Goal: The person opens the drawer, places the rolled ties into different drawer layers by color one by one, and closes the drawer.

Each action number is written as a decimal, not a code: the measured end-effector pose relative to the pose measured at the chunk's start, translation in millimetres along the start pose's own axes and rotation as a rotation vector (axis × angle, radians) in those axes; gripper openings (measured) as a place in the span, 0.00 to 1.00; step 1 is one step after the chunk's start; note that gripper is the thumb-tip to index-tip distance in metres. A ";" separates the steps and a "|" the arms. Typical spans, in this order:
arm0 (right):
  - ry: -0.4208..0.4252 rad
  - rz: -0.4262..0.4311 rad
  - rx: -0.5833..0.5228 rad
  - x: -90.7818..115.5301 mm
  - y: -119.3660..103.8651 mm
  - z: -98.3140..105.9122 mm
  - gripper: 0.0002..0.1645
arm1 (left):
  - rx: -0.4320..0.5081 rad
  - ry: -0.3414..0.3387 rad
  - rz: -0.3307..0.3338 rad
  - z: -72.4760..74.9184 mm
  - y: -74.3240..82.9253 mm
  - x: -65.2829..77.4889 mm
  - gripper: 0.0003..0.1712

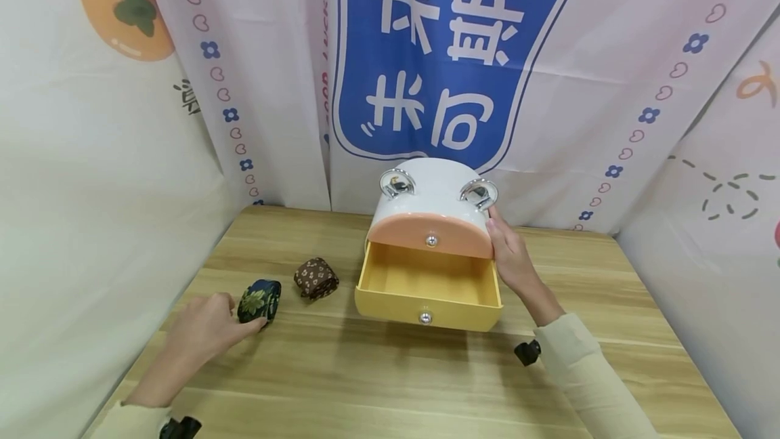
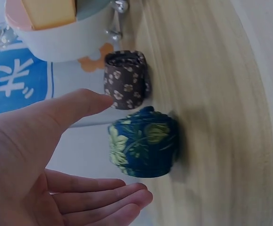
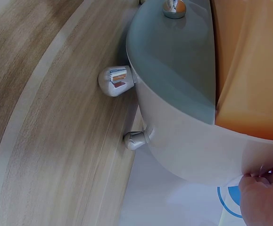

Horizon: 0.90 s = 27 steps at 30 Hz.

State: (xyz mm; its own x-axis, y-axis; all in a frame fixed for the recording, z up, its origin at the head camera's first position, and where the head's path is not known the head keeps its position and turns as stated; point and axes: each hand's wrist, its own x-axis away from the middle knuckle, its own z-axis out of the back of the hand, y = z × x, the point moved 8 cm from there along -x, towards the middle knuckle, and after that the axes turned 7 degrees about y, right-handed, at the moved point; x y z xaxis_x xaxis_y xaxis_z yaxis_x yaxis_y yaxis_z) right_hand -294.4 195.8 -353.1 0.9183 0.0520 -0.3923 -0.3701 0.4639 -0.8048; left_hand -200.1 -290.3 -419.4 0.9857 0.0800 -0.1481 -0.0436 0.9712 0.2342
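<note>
My left hand [image 1: 198,334] reaches round a rolled dark blue-green necktie [image 1: 260,303] with a leafy flower pattern. In the left wrist view its thumb and fingers stand apart, with the roll just beyond the fingertips. Next to that roll lies a brown rolled necktie [image 1: 316,279] with small flowers. A white domed drawer box [image 1: 441,185] stands at the back, its yellow drawer [image 1: 396,303] pulled out and bare inside. My right hand [image 1: 514,256] holds the box's right side, just below a round chrome ornament; in the right wrist view its fingers are curled against the white shell.
Above the yellow drawer is a peach drawer front [image 1: 402,230] with a silver knob. The grey-green lower front [image 3: 174,61] and the silver feet [image 3: 115,81] show from below. Printed cloth [image 1: 274,120] hangs behind and at both sides of the wooden table [image 1: 378,391].
</note>
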 end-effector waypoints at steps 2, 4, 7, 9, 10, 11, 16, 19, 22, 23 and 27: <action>0.001 -0.001 0.001 0.4 0.4 -0.4 0.32 | 0.000 -0.009 0.008 -4.7 -3.6 -1.8 0.33; 0.006 0.005 0.004 0.5 -0.1 -0.3 0.31 | 0.006 -0.024 0.025 -10.1 -7.4 -3.0 0.34; 0.007 0.009 0.007 0.5 -0.9 -0.4 0.31 | 0.016 -0.045 0.055 -17.2 -11.8 -4.4 0.36; 0.008 0.010 0.006 0.5 -1.0 -0.4 0.31 | 0.024 -0.050 0.070 -20.6 -13.8 -5.5 0.37; 0.007 0.010 0.005 0.5 -0.7 -0.5 0.31 | 0.026 -0.049 0.075 -21.9 -14.5 -6.0 0.38; 0.007 0.011 0.006 0.5 -0.7 -0.6 0.31 | 0.026 -0.045 0.078 -22.8 -14.9 -6.7 0.38; 0.011 0.010 0.006 0.7 0.3 -0.7 0.31 | 0.023 -0.022 0.084 -27.6 -18.7 -10.3 0.36; 0.015 0.011 0.001 0.6 0.1 -0.5 0.31 | 0.028 -0.019 0.088 -32.6 -21.8 -11.4 0.36; 0.017 0.016 -0.003 0.2 -0.3 -0.6 0.30 | 0.038 -0.028 0.099 -37.8 -24.3 -12.4 0.36; 0.017 0.017 -0.005 0.0 -0.3 -0.7 0.30 | 0.041 -0.033 0.102 -39.3 -24.6 -12.6 0.37; 0.019 0.020 -0.007 -0.3 1.2 -0.4 0.30 | 0.051 -0.042 0.114 -42.1 -25.0 -14.1 0.37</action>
State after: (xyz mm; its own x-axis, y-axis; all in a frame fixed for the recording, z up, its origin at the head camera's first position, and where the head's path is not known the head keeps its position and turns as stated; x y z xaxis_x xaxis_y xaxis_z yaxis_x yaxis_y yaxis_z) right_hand -295.2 196.1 -354.1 0.9081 0.0438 -0.4165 -0.3889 0.4572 -0.7998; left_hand -219.7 -306.2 -463.5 0.9808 0.1789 -0.0771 -0.1488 0.9435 0.2962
